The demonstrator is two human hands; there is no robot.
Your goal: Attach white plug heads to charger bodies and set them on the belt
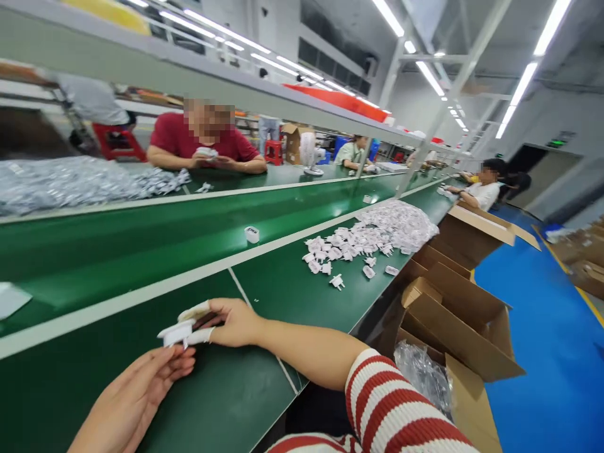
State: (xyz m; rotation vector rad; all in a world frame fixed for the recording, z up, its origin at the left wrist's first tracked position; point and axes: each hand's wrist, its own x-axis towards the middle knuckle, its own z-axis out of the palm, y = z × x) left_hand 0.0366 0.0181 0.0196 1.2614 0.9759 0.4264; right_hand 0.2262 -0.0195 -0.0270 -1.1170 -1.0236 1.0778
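A white plug charger is held over the green bench, its pins pointing down. My left hand pinches it from below, near the pins, with thumb and fingertips. From the right side my right hand grips the same charger between thumb and fingers, which wear pale finger cots. Part of the charger's right side is hidden by those fingers. Beyond my right hand, a heap of white plug chargers is spread on the bench, running into a clear plastic bag.
A green conveyor belt runs past the bench, carrying a white charger. Opposite, a person in a red shirt handles a white part beside a bagged pile. Open cardboard boxes stand along the bench's right edge.
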